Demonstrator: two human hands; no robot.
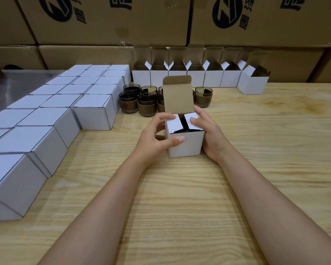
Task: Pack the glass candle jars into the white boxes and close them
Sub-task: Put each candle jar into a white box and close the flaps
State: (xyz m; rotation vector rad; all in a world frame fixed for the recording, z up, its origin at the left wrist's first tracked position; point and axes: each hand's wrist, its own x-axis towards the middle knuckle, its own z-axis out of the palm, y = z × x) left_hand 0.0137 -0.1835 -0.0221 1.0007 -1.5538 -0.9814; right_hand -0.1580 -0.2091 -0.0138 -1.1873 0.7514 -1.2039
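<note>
A small white box [187, 146] stands on the wooden table at centre, its brown-lined lid flap upright and both side flaps folded in. A dark jar shows through the gap between the flaps. My left hand [155, 138] grips the box's left side, thumb across the front, a finger pressing the left flap. My right hand [208, 134] holds the right side, a finger on the right flap. Behind the box stand several smoky glass candle jars [146, 104], one more to the right [203, 96].
Several closed white boxes [52, 119] fill the left side in rows. A row of open white boxes [195, 78] lines the back, one apart at the right [253, 84]. Large brown cartons [113, 20] form a wall behind. Bare wood table [180, 197] lies in front.
</note>
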